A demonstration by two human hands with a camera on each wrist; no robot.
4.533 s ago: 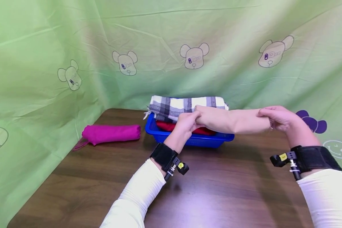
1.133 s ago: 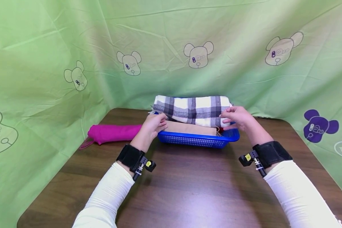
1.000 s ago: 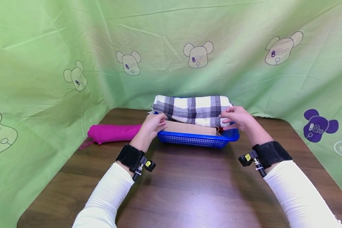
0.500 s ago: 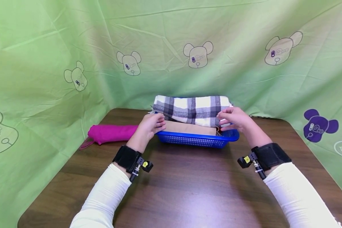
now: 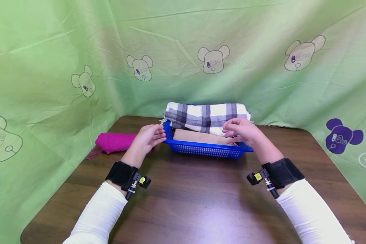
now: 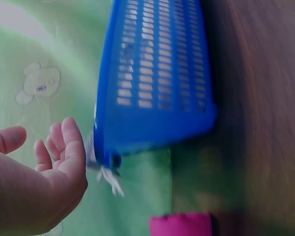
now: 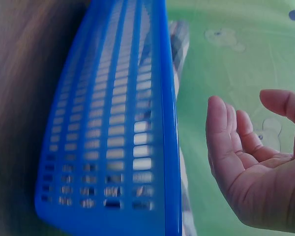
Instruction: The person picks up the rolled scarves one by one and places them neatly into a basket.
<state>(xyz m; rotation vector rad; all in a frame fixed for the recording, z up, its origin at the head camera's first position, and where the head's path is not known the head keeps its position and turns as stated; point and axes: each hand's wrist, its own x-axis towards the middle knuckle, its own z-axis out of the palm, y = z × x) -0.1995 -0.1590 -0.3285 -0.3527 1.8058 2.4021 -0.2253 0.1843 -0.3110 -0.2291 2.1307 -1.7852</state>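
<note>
A blue plastic basket (image 5: 207, 149) stands at the back of the table. Along its front side lies a rolled beige scarf (image 5: 201, 136), its fringe showing at the right end. Behind it, a rolled black-and-white plaid scarf (image 5: 205, 117) rests higher in the basket, with fringe over the left rim. My left hand (image 5: 147, 137) hovers just left of the basket, fingers loosely bent and holding nothing. Over the basket's right end hangs my right hand (image 5: 241, 130), also holding nothing. Both wrist views show the basket wall beside an unfilled left hand (image 6: 54, 182) and right hand (image 7: 250, 167).
A rolled magenta cloth (image 5: 116, 142) with a cord lies on the table left of the basket, partly hidden behind my left hand. Green printed fabric (image 5: 177, 78) hangs behind and beside the brown wooden table (image 5: 201, 196).
Earlier, both hands held the beige scarf above the basket; it now lies inside, released. My left hand has since moved left off the basket, and my right hand slightly left.
</note>
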